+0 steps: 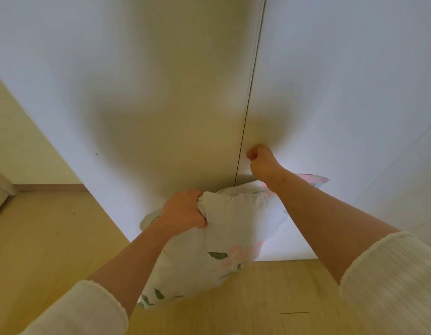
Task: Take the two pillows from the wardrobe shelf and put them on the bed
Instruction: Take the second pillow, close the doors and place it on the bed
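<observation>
We found the left grip (183,209) clamped on one floral pillow (224,240); the right grip (259,160) was curled at the wardrobe door (161,93), hold unclear; bed placement outstanding.

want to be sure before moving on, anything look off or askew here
Nothing spilled or damaged. The floral pillow hangs crumpled from the left hand, which grips a bunch of its cover. A pink-patterned fabric corner pokes out beside the right forearm; what it belongs to cannot be told.
</observation>
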Demonstrator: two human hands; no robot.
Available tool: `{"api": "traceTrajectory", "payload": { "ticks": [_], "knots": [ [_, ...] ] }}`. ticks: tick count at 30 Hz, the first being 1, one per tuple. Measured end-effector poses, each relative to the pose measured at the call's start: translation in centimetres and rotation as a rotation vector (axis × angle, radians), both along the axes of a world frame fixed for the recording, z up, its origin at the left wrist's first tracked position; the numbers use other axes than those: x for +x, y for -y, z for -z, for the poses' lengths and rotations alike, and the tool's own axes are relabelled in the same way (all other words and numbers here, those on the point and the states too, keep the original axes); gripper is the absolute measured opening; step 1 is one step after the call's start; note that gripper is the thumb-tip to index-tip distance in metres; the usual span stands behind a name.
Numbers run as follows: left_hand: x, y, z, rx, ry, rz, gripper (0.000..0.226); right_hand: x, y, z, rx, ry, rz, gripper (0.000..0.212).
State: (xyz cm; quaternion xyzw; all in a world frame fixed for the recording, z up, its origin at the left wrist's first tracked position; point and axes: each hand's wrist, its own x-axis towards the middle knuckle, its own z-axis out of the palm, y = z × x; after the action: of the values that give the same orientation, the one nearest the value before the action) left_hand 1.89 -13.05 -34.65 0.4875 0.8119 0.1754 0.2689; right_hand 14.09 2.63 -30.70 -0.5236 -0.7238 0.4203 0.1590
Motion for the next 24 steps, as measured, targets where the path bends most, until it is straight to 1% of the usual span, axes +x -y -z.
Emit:
{"api": "traceTrajectory", "payload": {
  "ticks": [4, 7, 9, 10, 11, 12, 13, 15, 17, 18, 19, 21, 23, 24],
  "knots": [
    [0.2, 0.2, 0.0, 0.003, -0.004, -0.006, 0.042, 0.6, 0.6, 0.6, 0.012, -0.045, -0.049, 0.056],
    [0.1, 0.7, 0.2, -0.003, 0.009, -0.013, 0.041, 1.7, 2.1, 1.4, 0.0, -0.07, -0.157, 0.061],
    [-0.1, 1.3, 0.3, -0.007, 0.032, -0.044, 0.049, 2.2, 3.3, 1.6, -0.112, -0.048, -0.32, 0.057],
    [-0.2, 1.6, 0.3, -0.01, 0.035, -0.059, 0.054, 2.4, 4.0, 1.7, -0.173, 0.0, -0.429, 0.059],
    [-0.2, 2.0, 0.3, -0.01, 0.035, -0.071, 0.057, 2.5, 4.6, 1.9, -0.208, 0.078, -0.541, 0.064],
    [-0.2, 2.4, 0.3, -0.008, 0.035, -0.081, 0.059, 2.6, 5.2, 2.4, -0.196, 0.179, -0.643, 0.072],
    [-0.1, 2.8, 0.3, -0.002, 0.041, -0.085, 0.06, 2.6, 5.8, 3.0, -0.118, 0.29, -0.722, 0.081],
    [0.4, 3.7, 0.5, 0.007, 0.071, -0.084, 0.064, 2.7, 6.7, 4.7, 0.141, 0.486, -0.798, 0.095],
    [0.6, 4.8, 0.9, 0.015, 0.119, -0.085, 0.066, 2.7, 7.4, 6.2, 0.306, 0.582, -0.803, 0.099],
    [0.6, 5.3, 1.1, 0.013, 0.141, -0.086, 0.066, 2.7, 7.7, 6.6, 0.345, 0.593, -0.796, 0.096],
    [0.6, 5.7, 1.3, 0.011, 0.164, -0.085, 0.065, 2.7, 7.9, 6.9, 0.375, 0.593, -0.792, 0.088],
    [0.5, 7.2, 1.8, 0.012, 0.199, -0.114, 0.062, 2.3, 8.7, 7.6, 0.409, 0.559, -0.832, 0.062],
    [0.4, 8.5, 2.4, -0.008, 0.166, -0.127, 0.051, 1.8, 9.8, 8.3, 0.385, 0.493, -0.876, 0.043],
    [0.4, 9.2, 2.6, -0.041, 0.111, -0.121, 0.043, 1.5, 10.5, 8.7, 0.364, 0.479, -0.904, 0.037]
  ]
}}
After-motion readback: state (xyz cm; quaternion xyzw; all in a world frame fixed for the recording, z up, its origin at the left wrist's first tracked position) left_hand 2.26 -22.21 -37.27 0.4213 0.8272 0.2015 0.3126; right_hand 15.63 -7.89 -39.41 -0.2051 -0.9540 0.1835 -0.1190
